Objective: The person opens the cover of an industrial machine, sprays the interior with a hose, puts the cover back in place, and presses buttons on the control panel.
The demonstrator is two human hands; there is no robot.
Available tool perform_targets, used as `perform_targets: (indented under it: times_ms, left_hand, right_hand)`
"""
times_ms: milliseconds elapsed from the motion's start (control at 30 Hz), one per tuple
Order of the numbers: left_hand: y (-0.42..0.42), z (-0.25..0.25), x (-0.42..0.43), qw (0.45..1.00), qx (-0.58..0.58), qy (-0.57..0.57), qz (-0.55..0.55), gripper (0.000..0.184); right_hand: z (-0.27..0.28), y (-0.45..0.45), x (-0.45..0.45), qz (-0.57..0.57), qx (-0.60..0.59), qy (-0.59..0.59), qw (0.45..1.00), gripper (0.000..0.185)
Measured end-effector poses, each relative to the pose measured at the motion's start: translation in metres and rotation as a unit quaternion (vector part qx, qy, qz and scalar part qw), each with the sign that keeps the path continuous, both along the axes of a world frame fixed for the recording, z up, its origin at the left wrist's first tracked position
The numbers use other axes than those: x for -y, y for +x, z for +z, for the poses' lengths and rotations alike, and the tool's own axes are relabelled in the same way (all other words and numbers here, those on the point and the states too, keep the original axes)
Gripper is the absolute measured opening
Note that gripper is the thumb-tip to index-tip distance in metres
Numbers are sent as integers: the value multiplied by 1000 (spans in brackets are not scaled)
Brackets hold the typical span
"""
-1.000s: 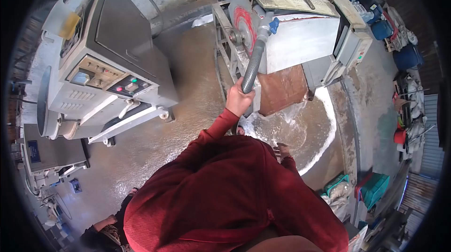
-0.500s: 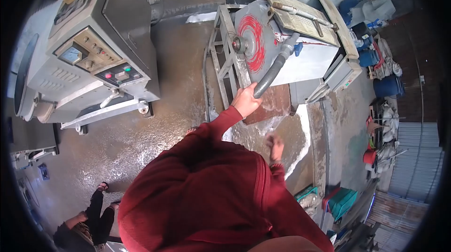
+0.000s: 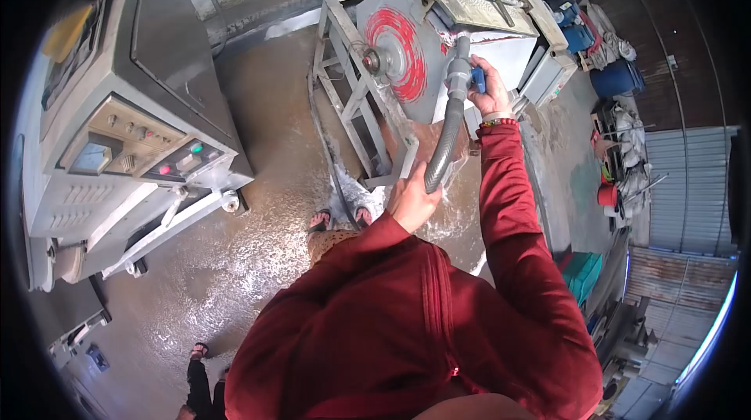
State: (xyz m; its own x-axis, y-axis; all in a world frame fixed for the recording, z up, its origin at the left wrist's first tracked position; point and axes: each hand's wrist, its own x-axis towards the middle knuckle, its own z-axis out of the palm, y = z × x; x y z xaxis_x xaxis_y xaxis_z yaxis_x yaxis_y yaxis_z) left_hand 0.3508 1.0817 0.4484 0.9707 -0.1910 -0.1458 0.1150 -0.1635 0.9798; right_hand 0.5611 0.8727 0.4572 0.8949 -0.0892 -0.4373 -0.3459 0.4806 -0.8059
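Note:
A grey ribbed hose [image 3: 448, 138] with a pipe valve fitting [image 3: 458, 74] at its upper end runs up in front of me. My left hand [image 3: 415, 199] is closed around the lower part of the hose. At the fitting, my right hand [image 3: 490, 94] has its fingers curled on the blue valve handle [image 3: 477, 79]. Just beyond the hose stands a machine with a grey wheel [image 3: 399, 44] painted with red rings, mounted on a metal frame [image 3: 356, 87]. The hose's tip is near the machine's white body [image 3: 501, 56].
To the left is a large machine cabinet [image 3: 86, 185] with a gauge and buttons. The floor [image 3: 258, 146] is wet. Another person's leg [image 3: 198, 381] shows at the lower left. On the right are blue containers [image 3: 618, 80] and a green bin [image 3: 583, 275].
My right hand has risen from low beside my body to the blue valve handle. The hose is now more upright, and my view has shifted to the right.

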Motion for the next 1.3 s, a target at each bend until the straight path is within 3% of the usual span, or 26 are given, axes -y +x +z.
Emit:
perform_targets:
  times_ms: [67,267,367,500,1100,1233,1267,1300]
  left_hand:
    - [-8,5,-6,1000,-4,-17,-9,22]
    - [-14,1,-19,999,-19,-24,-36,29]
    - [-12,5,-19,998,-22,-33,-49,29]
    - [-11,6,-13,998,-3,-42,-55,28]
    - [-7,8,48,998,26,-24,-56,26]
    - [-13,7,55,999,28,-13,-11,16]
    - [-15,5,57,999,35,-13,5,16]
    - [-16,4,58,999,42,-13,22,16]
  right_hand:
    - [3,-5,-13,10,-22,86,996,32]
    - [32,-44,-50,34,55,73,995,40]
    - [44,-51,-53,44,56,87,994,35]
    - [39,-56,-33,16,50,39,998,43]
    - [53,-70,35,15,105,61,992,42]
    - [33,-57,40,16,72,49,996,41]
    - [28,-54,37,37,77,18,996,48]
    - [24,-53,32,-16,97,-66,993,50]
